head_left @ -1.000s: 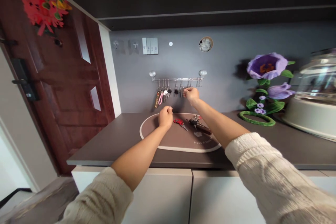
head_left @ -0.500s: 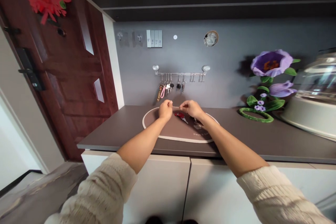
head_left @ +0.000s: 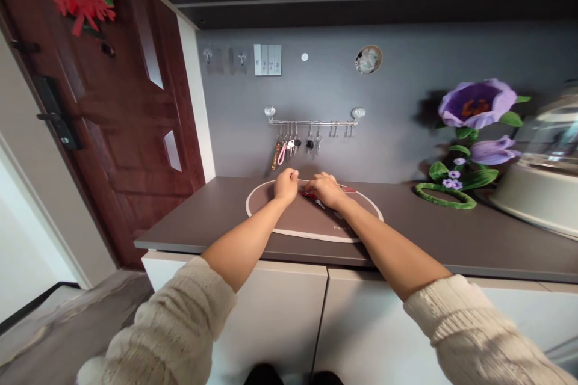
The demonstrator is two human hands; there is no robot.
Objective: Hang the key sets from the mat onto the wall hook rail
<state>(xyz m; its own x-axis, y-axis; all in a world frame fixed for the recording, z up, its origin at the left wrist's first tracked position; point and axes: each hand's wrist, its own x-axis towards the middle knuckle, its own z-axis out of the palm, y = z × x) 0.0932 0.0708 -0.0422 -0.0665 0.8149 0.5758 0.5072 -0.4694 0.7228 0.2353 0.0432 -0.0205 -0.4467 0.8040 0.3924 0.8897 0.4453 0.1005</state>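
Note:
An oval brown mat [head_left: 289, 225] with a pale rim lies on the dark counter [head_left: 217, 216]. My left hand [head_left: 286, 184] hovers over the mat's far edge, fingers curled into a loose fist; what it holds is hidden. My right hand [head_left: 324, 189] rests on the mat right beside it, fingers bent down onto a red-headed key [head_left: 309, 195]. A further key bunch on the mat is mostly hidden under my right wrist. On the wall above, a chrome hook rail [head_left: 313, 123] carries several hanging keys [head_left: 293, 147].
A dark red door [head_left: 108, 114] with a black handle stands at the left. Purple fabric flowers [head_left: 474, 126] and a green ring sit on the counter at the right, beside a large lidded pot [head_left: 542, 180]. White cabinet fronts [head_left: 325, 325] run below the counter.
My right hand came down from the hook rail to the mat and now covers the red key. My left hand stayed over the mat's far edge. The view shifted slightly.

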